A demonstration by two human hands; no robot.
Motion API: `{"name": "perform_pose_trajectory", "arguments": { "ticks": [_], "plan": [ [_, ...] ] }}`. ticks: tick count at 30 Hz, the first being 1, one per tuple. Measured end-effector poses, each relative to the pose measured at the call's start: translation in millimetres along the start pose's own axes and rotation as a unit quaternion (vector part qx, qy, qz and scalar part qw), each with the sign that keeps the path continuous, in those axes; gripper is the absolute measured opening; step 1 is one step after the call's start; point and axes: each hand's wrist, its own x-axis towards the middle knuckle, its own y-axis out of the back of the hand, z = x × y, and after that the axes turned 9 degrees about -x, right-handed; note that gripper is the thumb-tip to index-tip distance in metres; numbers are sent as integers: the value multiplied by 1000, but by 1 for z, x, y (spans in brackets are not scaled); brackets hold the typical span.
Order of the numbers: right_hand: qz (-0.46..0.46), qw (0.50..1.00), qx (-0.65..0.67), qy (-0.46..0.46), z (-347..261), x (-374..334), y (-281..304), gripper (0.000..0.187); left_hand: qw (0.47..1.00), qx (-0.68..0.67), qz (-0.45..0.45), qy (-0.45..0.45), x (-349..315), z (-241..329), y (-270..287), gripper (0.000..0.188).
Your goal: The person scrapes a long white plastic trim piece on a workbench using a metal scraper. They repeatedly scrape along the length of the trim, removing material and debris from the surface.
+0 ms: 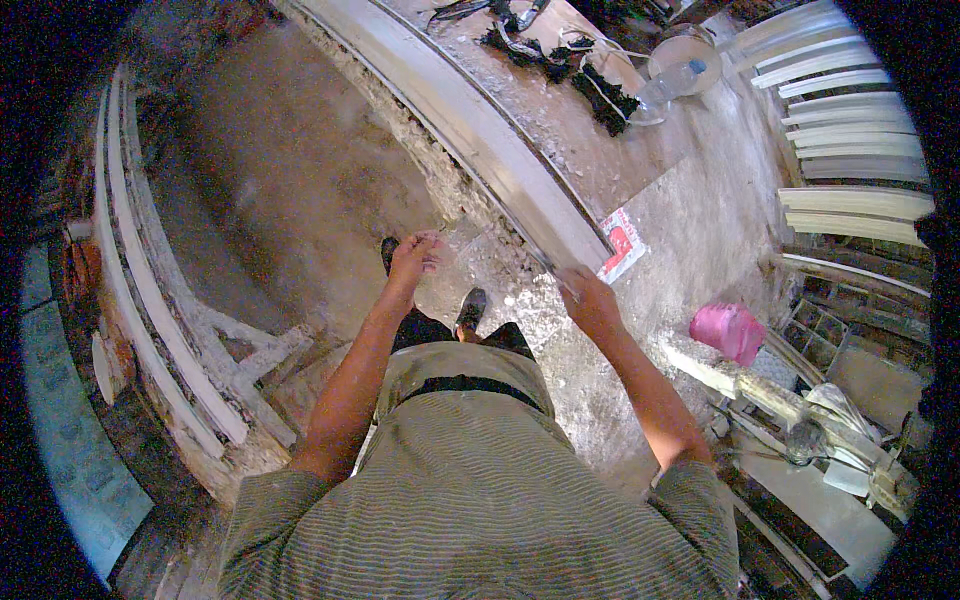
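Note:
A long pale board (500,150) with a smooth, moulding-like top runs from the far left toward me and ends at my right hand. My right hand (590,300) is closed at the near corner of this board, by its thin dark edge strip. What lies inside its fingers is hidden. My left hand (415,256) hovers over the floor, left of the board's crusted side, with its fingers loosely bent and apart. Nothing shows in it. Beside the board's near end lies a red and white printed sheet or packet (622,246).
Long pale strips (160,290) stand along the left. Dark bristly pieces (606,98), a clear plastic bottle (675,85) and a round tub (690,50) sit beyond the board. White slats (850,135) line the right. A pink container (728,332) rests near a crusted beam (760,390).

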Motion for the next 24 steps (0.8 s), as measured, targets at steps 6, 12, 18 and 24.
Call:
{"name": "perform_pose_trajectory", "arguments": {
  "ticks": [6,12,18,24],
  "plan": [
    [-2,1000,-5,3,-9,112,-34,33,996,55,-69,3,-8,7,-44,33],
    [-3,997,-69,21,35,-35,-7,28,993,68,-82,44,-20,-2,-55,39],
    [-98,984,-124,-81,64,-130,18,26,993,88,-52,60,-25,-10,-40,34],
    [75,995,-53,-25,39,-109,-2,19,993,81,-70,51,-37,-1,-64,32]
  ]
}}
